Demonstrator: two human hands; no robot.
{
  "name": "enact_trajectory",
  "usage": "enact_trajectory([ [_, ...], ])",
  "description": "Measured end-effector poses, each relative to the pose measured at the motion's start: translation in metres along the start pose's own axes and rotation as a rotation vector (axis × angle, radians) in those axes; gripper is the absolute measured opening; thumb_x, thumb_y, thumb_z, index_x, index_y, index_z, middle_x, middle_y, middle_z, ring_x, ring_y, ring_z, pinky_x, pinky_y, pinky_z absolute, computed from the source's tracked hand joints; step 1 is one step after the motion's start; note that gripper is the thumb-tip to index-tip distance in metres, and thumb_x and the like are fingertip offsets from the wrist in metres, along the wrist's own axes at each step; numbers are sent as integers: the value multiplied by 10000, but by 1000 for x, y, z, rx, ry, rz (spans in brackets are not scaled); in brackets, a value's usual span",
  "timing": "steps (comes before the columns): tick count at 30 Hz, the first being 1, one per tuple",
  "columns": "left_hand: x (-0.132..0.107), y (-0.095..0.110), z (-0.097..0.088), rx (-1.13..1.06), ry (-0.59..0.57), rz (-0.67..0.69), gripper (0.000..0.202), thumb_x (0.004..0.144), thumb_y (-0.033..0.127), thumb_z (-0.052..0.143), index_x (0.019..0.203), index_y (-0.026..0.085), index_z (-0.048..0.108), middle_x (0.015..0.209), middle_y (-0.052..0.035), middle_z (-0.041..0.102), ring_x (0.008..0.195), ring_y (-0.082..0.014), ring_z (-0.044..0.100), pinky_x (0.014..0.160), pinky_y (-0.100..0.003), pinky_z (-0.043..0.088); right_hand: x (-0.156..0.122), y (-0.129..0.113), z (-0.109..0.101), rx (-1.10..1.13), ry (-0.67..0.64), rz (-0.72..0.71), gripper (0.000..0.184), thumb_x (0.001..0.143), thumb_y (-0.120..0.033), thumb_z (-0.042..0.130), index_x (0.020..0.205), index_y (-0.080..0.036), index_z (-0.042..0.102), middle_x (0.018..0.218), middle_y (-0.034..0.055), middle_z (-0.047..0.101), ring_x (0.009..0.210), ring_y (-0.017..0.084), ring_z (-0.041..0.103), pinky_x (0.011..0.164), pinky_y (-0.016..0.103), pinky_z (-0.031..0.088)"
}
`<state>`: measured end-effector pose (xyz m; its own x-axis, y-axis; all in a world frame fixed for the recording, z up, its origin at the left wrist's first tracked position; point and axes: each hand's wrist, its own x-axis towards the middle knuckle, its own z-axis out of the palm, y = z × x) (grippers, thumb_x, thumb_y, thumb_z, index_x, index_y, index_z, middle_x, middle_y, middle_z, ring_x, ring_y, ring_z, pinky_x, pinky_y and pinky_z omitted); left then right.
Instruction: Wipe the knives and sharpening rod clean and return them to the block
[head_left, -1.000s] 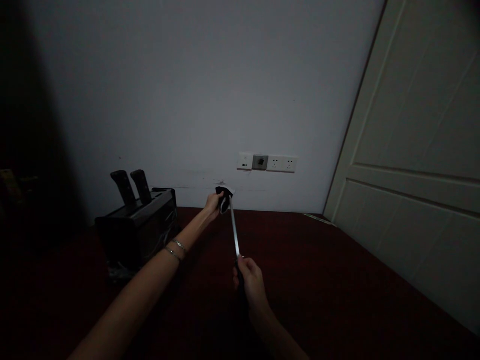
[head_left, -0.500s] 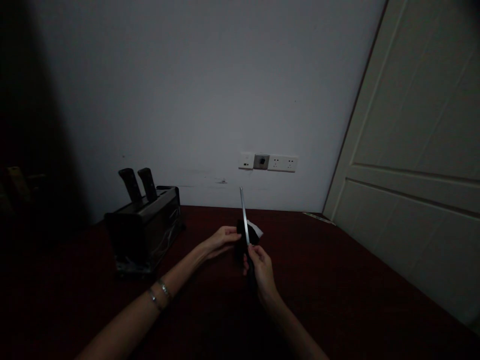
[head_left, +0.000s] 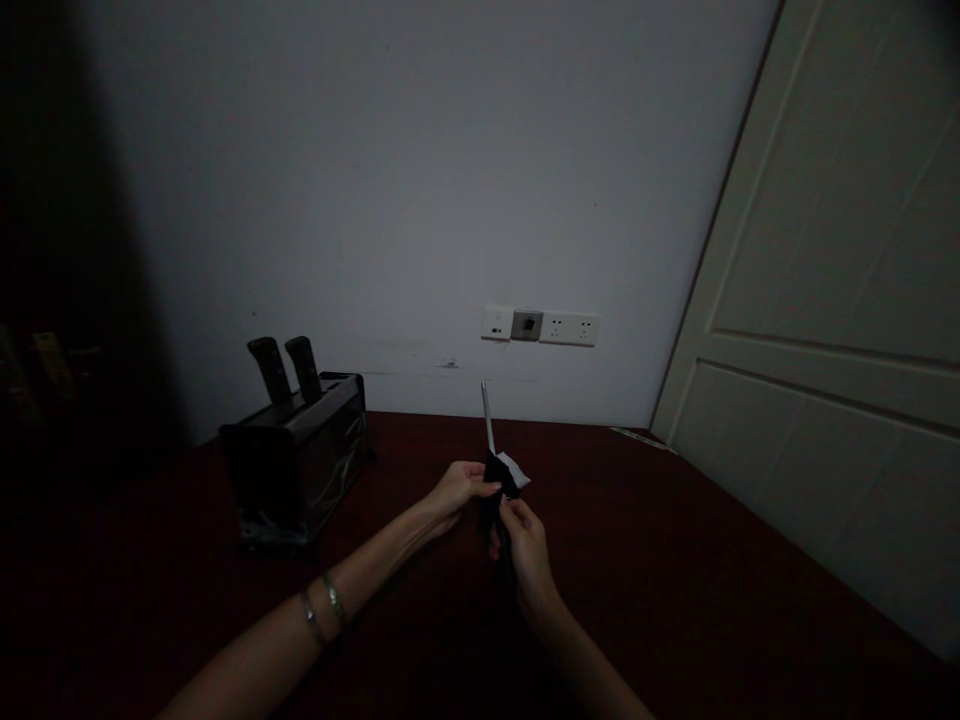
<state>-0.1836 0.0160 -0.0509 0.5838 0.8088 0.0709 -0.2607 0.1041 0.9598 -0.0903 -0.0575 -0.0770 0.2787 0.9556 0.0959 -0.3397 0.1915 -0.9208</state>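
In the middle of the head view, my right hand (head_left: 529, 550) is closed around the dark handle of a knife, its narrow metal blade (head_left: 488, 420) pointing up and away. The blade looks very slim from here. My left hand (head_left: 461, 492) pinches a black cloth with a white flap (head_left: 514, 470), which wraps around the lower blade just above my right fingers. The cloth hides that part of the blade. Both hands are above the dark red table (head_left: 600, 520).
On the left stands a dark knife block (head_left: 300, 455) with two black handles (head_left: 304, 368) sticking up from its top. Behind the table is a pale wall with a socket panel (head_left: 568, 329). A thin strip (head_left: 643, 438) lies at the back right beside a white door (head_left: 817, 400).
My left hand has moved right and brought the black cloth around the blade, whose lower part is now covered. My right hand keeps its hold on the handle.
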Motion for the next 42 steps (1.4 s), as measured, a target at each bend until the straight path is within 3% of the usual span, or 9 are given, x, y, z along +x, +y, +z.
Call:
enact_trajectory([
  [6,5,3,16,97,189,-14,193,552,201,696,676,63,645,603,-58,616,493,-109,522,506,-220,349,-2,1,1,-29,78,-4,482,553,-635,613,605,-183,453,373,-85,405,298,52,342,298,173,263],
  [14,30,9,28,109,323,-3,97,624,169,647,649,81,614,553,-40,594,463,-104,506,466,-211,331,2,-3,-3,16,87,23,456,583,-600,616,597,-183,434,438,-80,437,318,32,332,303,159,251],
  [25,73,46,-5,126,509,36,156,703,133,616,575,111,530,444,4,518,409,-104,493,443,-220,367,-7,-1,4,-48,29,72,471,578,-627,600,586,-183,444,435,-72,432,317,39,333,285,163,249],
  [32,87,62,-14,140,615,30,188,845,283,517,803,103,553,679,20,551,534,-61,511,505,-202,444,-8,0,6,-49,0,60,426,631,-583,588,590,-181,454,448,-65,437,323,40,338,288,164,250],
  [42,94,81,-16,9,709,200,118,720,177,621,660,88,573,484,6,523,428,-95,498,444,-207,375,-9,-4,6,-61,-39,56,449,616,-599,594,578,-180,437,440,-75,421,325,38,330,283,161,260],
])
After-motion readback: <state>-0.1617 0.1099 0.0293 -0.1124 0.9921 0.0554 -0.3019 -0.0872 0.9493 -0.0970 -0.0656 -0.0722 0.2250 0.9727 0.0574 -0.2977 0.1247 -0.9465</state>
